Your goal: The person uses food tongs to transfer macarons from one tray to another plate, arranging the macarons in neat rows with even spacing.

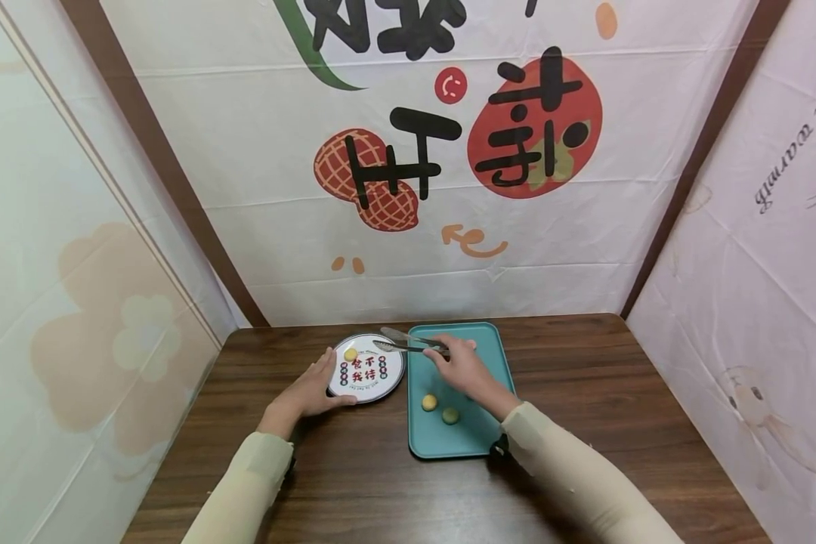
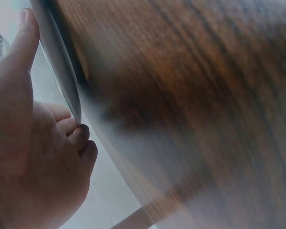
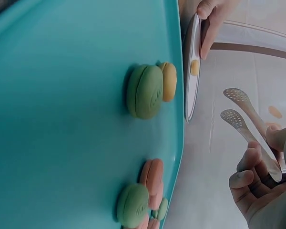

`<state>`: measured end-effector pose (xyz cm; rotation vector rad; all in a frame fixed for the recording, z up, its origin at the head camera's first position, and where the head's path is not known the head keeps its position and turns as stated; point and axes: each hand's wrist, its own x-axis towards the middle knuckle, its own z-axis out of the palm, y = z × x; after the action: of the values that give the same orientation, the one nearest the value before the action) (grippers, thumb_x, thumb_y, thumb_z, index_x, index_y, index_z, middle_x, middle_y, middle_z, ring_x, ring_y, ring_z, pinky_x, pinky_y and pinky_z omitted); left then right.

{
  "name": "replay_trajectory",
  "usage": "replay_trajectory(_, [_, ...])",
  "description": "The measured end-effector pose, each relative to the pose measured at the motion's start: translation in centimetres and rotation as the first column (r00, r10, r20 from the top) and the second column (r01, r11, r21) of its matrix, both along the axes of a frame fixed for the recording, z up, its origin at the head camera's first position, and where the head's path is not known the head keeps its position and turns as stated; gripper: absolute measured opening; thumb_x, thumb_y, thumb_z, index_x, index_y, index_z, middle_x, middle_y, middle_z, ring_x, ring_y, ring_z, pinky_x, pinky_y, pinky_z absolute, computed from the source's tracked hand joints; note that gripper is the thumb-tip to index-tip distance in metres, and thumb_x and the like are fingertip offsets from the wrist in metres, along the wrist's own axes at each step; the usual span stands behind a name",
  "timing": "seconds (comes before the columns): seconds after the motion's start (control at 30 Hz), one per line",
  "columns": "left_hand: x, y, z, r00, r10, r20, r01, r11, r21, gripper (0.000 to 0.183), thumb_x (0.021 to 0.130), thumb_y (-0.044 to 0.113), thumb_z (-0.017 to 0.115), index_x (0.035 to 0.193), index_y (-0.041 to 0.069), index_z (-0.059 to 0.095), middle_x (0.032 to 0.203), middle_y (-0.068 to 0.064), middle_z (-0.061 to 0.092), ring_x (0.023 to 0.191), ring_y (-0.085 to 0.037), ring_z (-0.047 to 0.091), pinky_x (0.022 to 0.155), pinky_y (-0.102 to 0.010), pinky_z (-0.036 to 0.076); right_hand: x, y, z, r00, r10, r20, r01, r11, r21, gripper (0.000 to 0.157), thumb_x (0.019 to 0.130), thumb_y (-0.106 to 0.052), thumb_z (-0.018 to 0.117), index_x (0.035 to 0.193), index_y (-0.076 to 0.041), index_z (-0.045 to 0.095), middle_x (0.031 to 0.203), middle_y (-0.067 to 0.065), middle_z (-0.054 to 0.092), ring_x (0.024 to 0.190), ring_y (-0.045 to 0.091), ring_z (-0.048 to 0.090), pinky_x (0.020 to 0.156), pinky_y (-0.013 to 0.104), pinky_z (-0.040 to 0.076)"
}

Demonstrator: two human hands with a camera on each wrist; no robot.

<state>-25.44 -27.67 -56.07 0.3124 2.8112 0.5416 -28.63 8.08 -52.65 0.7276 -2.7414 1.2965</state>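
My left hand [image 1: 313, 387] holds the rim of a round white plate [image 1: 394, 387] with red printed characters, thumb and fingers spread along its edge. A yellow macaron [image 1: 350, 353] lies on this plate near its upper left. My right hand [image 1: 464, 369] grips metal tongs [image 1: 400, 347] over the teal tray [image 1: 428, 440]. Their perforated tips [image 3: 234, 118] are apart with nothing between them, near the plate's right edge. On the tray sit a yellow macaron [image 1: 429, 402] and a green macaron [image 1: 451, 415]. More green and pink macarons [image 3: 151, 177] show in the right wrist view, covered by my right arm from the head view.
Plate and tray stand side by side on a dark wooden table [image 1: 353, 483]. Printed white cloth [image 1: 279, 249] hangs behind the table's back edge, with more cloth on both sides. The tray has a raised rim.
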Motion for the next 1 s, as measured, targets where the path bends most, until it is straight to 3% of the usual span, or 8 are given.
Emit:
replay_trajectory(0.27, [-0.3,0.0,-0.2,1.0,0.0,-0.018,0.0,1.0,0.007,0.129,0.092,0.073,0.071,0.168,-0.009,0.007,0.177,-0.029,0.004,0.163,-0.046,0.012,0.132,-0.06,0.018,0.4,1.3,0.2,0.999,-0.031,0.023,0.031,0.999,-0.006,0.048,0.111,-0.035,0.063,0.145,-0.003,0.063,0.105,0.013,0.076,0.065,0.014,0.063,0.06,0.035,0.054])
replay_trajectory(0.43, [-0.4,0.0,-0.1,1.0,0.003,-0.01,-0.003,1.0,0.009,0.13,0.091,0.074,0.071,0.169,-0.008,0.006,0.177,-0.028,0.002,0.164,-0.046,0.011,0.132,-0.06,0.018,0.7,2.3,0.2,0.997,-0.066,0.036,0.066,0.998,-0.002,0.051,0.11,-0.037,0.064,0.147,-0.003,0.062,0.117,0.013,0.074,0.081,0.015,0.07,0.077,0.042,0.061])
replay_trajectory(0.53, [-0.4,0.0,-0.1,1.0,0.005,-0.009,-0.005,1.0,0.011,0.13,0.091,0.075,0.071,0.169,-0.007,0.006,0.177,-0.028,0.002,0.164,-0.046,0.01,0.132,-0.06,0.018,0.7,2.9,0.1,0.997,-0.069,0.014,0.07,0.997,-0.014,0.049,0.109,-0.036,0.065,0.145,-0.002,0.064,0.112,0.013,0.075,0.087,0.015,0.071,0.083,0.047,0.062])
replay_trajectory(0.7, [-0.5,-0.1,-0.4,1.0,0.006,-0.018,-0.006,1.0,0.016,0.13,0.091,0.074,0.07,0.169,-0.007,0.006,0.177,-0.027,0.001,0.164,-0.046,0.01,0.132,-0.06,0.018,0.8,3.9,-0.3,0.997,-0.075,-0.011,0.074,0.997,-0.033,0.046,0.109,-0.034,0.066,0.144,-0.004,0.065,0.108,0.01,0.076,0.088,0.015,0.073,0.082,0.046,0.063])
replay_trajectory(0.93, [-0.5,-0.2,-0.5,1.0,0.004,-0.026,-0.004,1.0,0.027,0.129,0.092,0.073,0.071,0.169,-0.008,0.006,0.177,-0.028,0.001,0.163,-0.047,0.01,0.131,-0.061,0.018,1.3,5.1,-0.6,0.992,-0.112,-0.058,0.111,0.994,-0.023,0.047,0.108,-0.034,0.067,0.143,-0.002,0.066,0.121,0.016,0.076,0.1,0.027,0.075,0.082,0.048,0.063])
replay_trajectory(1.0, [-0.5,-0.3,-0.6,1.0,0.003,-0.031,-0.002,1.0,0.026,0.129,0.092,0.074,0.071,0.169,-0.008,0.006,0.177,-0.028,0.002,0.163,-0.047,0.011,0.131,-0.061,0.019,1.3,5.5,-0.8,0.993,-0.108,-0.057,0.107,0.994,-0.028,0.048,0.109,-0.035,0.067,0.144,-0.002,0.065,0.115,0.015,0.077,0.092,0.023,0.074,0.076,0.044,0.062])
